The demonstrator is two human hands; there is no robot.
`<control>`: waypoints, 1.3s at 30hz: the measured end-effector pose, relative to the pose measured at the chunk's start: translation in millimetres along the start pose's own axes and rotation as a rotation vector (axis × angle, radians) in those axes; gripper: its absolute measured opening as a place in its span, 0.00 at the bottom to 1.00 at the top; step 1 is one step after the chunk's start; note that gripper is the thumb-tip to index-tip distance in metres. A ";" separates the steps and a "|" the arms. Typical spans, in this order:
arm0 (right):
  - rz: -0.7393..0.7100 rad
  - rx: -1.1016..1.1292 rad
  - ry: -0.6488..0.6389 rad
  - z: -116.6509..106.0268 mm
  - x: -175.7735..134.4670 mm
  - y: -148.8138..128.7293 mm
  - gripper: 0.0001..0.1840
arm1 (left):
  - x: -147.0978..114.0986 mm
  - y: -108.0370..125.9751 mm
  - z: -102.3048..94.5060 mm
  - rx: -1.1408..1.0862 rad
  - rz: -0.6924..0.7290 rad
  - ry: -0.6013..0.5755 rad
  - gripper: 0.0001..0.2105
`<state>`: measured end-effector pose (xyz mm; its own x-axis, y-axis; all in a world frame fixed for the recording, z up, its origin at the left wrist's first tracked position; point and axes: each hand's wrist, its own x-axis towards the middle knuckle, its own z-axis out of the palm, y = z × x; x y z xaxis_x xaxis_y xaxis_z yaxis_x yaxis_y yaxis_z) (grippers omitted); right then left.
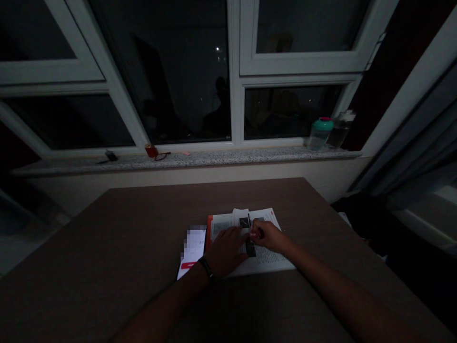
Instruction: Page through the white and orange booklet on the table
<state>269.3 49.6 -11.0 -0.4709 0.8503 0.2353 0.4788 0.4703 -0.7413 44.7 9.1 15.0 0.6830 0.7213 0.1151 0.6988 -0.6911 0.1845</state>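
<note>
An open book [273, 257] with printed text and dark pictures lies on the table. My left hand [224, 250] rests flat on its left part, fingers stretched out, and wears a dark wristband [206, 268]. My right hand [267, 235] is closed in a pinch over the middle of the book, near my left fingertips. Something small and pinkish shows at its fingers, too dim to name. A narrow paper piece [240, 212] with a dark picture sticks up past the book's top edge, just beyond both hands. Left of the book lies a phone [194, 243] with its screen lit.
The brown wooden table [143, 228] reaches to the wall below a window. On the speckled stone sill [214, 157] stand a teal-lidded bottle [320, 134], a clear bottle [340, 131] and a small red jar [151, 151]. A grey curtain [403, 128] hangs at right.
</note>
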 end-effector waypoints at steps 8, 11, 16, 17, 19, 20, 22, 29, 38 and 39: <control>-0.028 -0.015 0.015 2.3 -4.1 0.4 0.06 | 0.6 -4.9 3.1 0.009 -0.018 0.002 0.28; 0.007 -0.016 0.124 3.8 1.5 5.8 0.07 | 1.9 -8.6 5.1 0.032 -0.047 -0.003 0.27; 0.025 -0.046 0.134 3.4 4.5 7.9 0.07 | 1.5 -12.8 10.3 0.024 -0.036 0.008 0.28; 0.018 -0.043 0.119 3.1 3.9 6.8 0.07 | 1.1 -13.0 10.8 0.023 -0.035 0.013 0.28; 0.010 -0.026 0.074 2.6 1.9 3.8 0.07 | 0.6 -12.6 10.3 0.027 -0.030 0.011 0.28; 0.008 -0.016 0.047 2.4 0.7 2.0 0.07 | 0.5 -12.0 9.3 0.030 -0.029 0.006 0.28; 0.003 0.004 -0.014 2.1 -2.4 -1.7 0.07 | 0.7 -10.4 6.5 0.031 -0.033 -0.010 0.28; -0.053 0.027 -0.161 1.1 -10.5 -9.5 0.07 | 2.0 -10.1 4.4 0.027 -0.050 -0.016 0.29; 0.021 -0.005 -0.028 1.1 -5.0 -9.6 0.08 | 1.8 -12.2 0.9 0.007 -0.048 -0.032 0.27; 0.015 0.004 -0.050 0.6 -6.1 -9.7 0.08 | 1.9 -12.0 0.1 0.009 -0.048 -0.034 0.27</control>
<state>267.1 39.7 -5.6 -0.5000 0.8445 0.1921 0.4831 0.4561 -0.7474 37.7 18.7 12.9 0.6552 0.7519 0.0726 0.7329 -0.6560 0.1804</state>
